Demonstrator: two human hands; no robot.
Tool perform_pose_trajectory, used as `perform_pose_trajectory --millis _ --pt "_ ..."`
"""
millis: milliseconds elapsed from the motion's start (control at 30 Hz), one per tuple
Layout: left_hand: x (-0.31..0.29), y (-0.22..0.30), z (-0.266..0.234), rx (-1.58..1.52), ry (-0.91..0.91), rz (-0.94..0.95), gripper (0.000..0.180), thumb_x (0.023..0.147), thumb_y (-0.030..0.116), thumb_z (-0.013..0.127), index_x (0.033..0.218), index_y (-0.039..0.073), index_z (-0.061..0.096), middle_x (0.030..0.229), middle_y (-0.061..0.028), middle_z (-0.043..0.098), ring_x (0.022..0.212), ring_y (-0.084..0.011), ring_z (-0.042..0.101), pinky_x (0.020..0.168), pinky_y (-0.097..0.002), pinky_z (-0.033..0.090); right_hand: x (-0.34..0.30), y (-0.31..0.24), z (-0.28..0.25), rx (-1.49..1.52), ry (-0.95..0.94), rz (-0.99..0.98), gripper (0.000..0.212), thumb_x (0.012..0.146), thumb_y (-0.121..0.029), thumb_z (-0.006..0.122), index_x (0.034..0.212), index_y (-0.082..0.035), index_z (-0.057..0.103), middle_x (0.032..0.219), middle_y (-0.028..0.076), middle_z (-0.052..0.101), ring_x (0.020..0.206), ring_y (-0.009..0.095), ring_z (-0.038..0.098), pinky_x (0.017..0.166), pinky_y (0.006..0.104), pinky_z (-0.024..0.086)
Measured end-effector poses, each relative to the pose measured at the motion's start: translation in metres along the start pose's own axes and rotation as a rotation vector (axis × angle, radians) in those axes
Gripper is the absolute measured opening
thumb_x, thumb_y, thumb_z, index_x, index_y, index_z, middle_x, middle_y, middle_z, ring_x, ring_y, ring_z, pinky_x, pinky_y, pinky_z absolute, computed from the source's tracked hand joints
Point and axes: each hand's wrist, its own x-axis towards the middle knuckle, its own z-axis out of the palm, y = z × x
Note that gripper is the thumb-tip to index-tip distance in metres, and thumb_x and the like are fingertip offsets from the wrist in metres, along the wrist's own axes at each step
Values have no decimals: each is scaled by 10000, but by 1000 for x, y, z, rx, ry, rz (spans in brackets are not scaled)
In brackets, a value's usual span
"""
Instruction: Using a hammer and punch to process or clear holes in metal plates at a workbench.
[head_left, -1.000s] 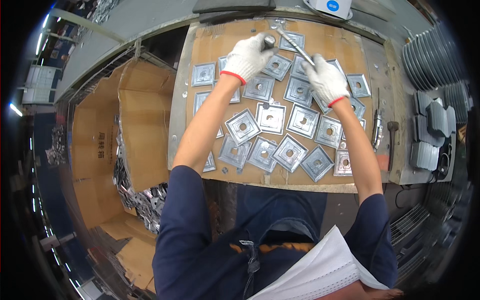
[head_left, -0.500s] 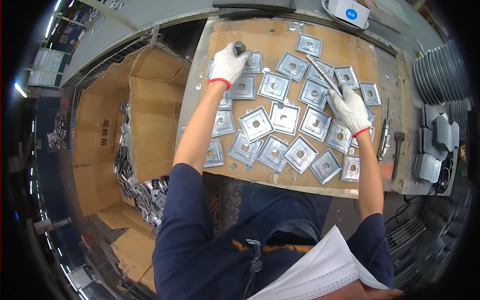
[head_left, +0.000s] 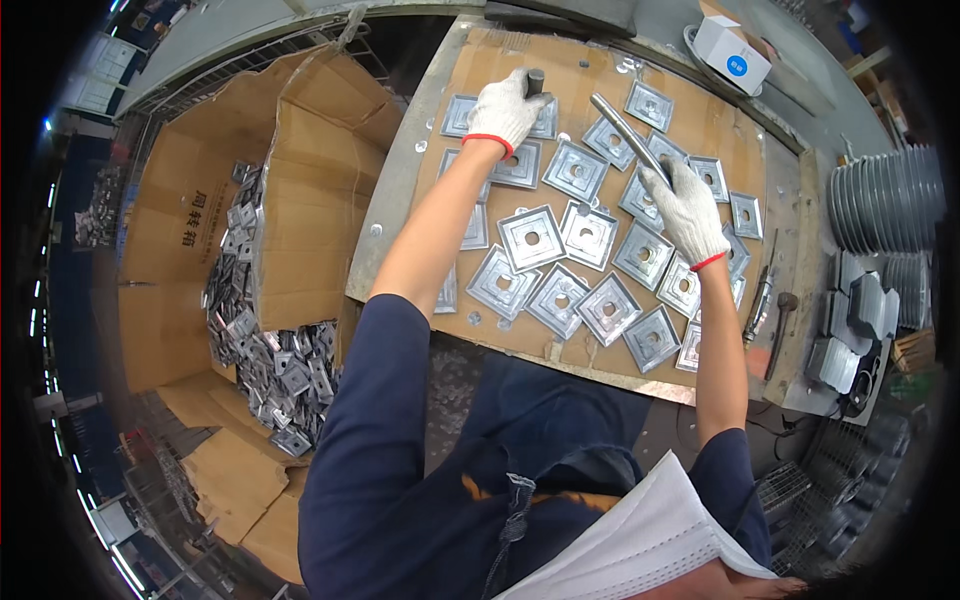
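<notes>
Both hands wear white knit gloves with red cuffs. My left hand, at the far left of the worktable, is closed around a short dark grey metal cylinder that stands up out of the fist. It sits over square metal plates, partly covering them; whether the cylinder touches a plate is hidden. My right hand grips a long round metal rod, which slants up and left toward my left hand. Beneath and around it lie several more square plates with raised rims and a centre hole.
Brown cardboard covers the worktable. To the left stands a big cardboard box with many metal pieces. Stacked round discs and metal blocks are at the right. A hammer lies near the right edge; a white box sits behind.
The view has turned, shifting the table to the right. My right hand and the rod have moved left across the plates, closer to my left hand, which stays over the far-left plates.
</notes>
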Motion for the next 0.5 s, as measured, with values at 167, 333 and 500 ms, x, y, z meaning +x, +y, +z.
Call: perform_pose_trajectory --millis 167,333,500 --pt "-4 0 1 -110 76 12 558 928 413 788 1323 33 685 1085 -221 787 1017 -381 766 905 -442 591 11 -54 -21 67 99 -100 530 1042 -531 615 1062 -3 663 889 270 677 889 470 677 790 500 512" --pt "-8 1 4 -124 42 -12 559 923 386 800 1340 37 674 1065 -213 789 985 -365 774 887 -432 592 21 -99 -31 191 253 -231 496 1038 -500 641 1043 -5 674 822 236 687 803 435 691 730 475 521" --pt "-5 4 12 -199 125 -108 515 918 392 791 1324 92 688 1182 -190 777 1119 -394 734 957 -458 584 28 -116 -37 194 328 -344 469 1019 -472 690 1173 -29 691 871 223 714 820 418 720 743 447 549"
